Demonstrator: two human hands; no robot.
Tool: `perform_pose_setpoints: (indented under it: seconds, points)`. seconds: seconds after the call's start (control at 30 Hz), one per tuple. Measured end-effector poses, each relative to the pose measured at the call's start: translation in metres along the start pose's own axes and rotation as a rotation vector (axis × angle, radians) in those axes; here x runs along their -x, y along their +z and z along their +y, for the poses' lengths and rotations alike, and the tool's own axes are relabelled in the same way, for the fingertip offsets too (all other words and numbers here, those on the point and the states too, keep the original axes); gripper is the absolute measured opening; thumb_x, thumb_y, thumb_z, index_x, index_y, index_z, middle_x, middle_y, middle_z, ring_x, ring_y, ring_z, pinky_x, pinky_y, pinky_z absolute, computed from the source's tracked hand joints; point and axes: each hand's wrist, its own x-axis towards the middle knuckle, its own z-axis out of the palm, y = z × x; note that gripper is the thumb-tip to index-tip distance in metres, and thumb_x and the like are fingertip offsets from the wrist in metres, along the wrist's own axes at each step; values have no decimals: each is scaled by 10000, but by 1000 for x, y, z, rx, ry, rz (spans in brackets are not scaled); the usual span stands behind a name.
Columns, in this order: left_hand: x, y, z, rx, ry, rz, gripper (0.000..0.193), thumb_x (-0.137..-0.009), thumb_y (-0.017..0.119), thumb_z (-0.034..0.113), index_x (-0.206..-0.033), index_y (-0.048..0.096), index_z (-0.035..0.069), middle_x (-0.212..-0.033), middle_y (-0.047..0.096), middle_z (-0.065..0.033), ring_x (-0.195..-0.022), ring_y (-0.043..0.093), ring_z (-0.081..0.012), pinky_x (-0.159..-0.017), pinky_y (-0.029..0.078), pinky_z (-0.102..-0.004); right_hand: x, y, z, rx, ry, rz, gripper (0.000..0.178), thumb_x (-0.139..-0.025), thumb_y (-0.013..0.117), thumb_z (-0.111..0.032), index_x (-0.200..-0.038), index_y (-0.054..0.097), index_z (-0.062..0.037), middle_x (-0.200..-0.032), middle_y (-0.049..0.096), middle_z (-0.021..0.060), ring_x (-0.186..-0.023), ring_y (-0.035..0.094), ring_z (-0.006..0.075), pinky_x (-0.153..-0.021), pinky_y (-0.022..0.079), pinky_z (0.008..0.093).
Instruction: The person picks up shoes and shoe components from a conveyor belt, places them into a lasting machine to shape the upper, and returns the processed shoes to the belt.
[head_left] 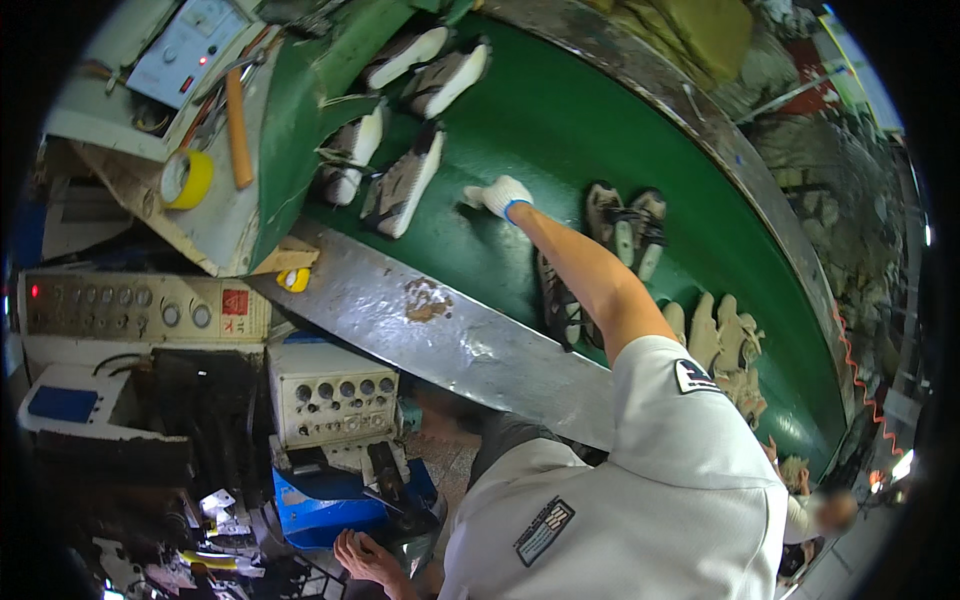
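Observation:
My right hand [500, 196], in a white knit glove with a blue cuff, reaches over the green conveyor belt [510, 110]. Its fingers point left and no object shows in them. Nearest to it are the grey shoes with white soles, one [405, 185] lying just left of the glove and another [352, 152] beyond it. Low at the left, my bare left hand [370, 560] hangs beside a blue machine part [325, 510], its fingers slightly bent and apart, with nothing seen in them.
Dark shoes [628, 225] and beige shoes [718, 335] lie farther right on the belt, bordered by a metal edge [480, 350]. An orange-handled hammer [238, 130] and yellow tape [187, 180] lie on a ledge. Control boxes [335, 400] stand left; another person [810, 515] is at right.

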Motion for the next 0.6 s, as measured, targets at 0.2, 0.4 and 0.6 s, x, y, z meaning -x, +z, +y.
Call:
perform_pose_setpoints:
  seconds: [0.2,0.4,0.6]
  points:
    - [-4,-3,3,-8,3,6,160,-951,598,117,-981,682,-16,-1100,681,-168,-1065,615,-353,-925,492,-462,-55,140,-131,-452,249,209,1240,-641,865,-585,-1460,262,125,-1291,618,305,-1221,619,391,-1032,495,421]
    - [-18,-11,16,80,7,33,153,-922,620,104,-982,672,-26,-1072,691,-170,-1048,623,-379,-938,482,-493,-30,147,-98,-1244,-73,174,346,-771,830,-98,-1071,717,33,-1009,744,120,-889,708,226,-828,574,345]
    - [-14,-21,8,148,-62,52,152,-899,645,117,-980,697,-1,-1021,702,-153,-1020,640,-381,-922,501,-473,164,157,-50,-1388,-275,-664,598,-839,790,-155,-1367,556,3,-1262,659,161,-1113,643,303,-982,526,475]
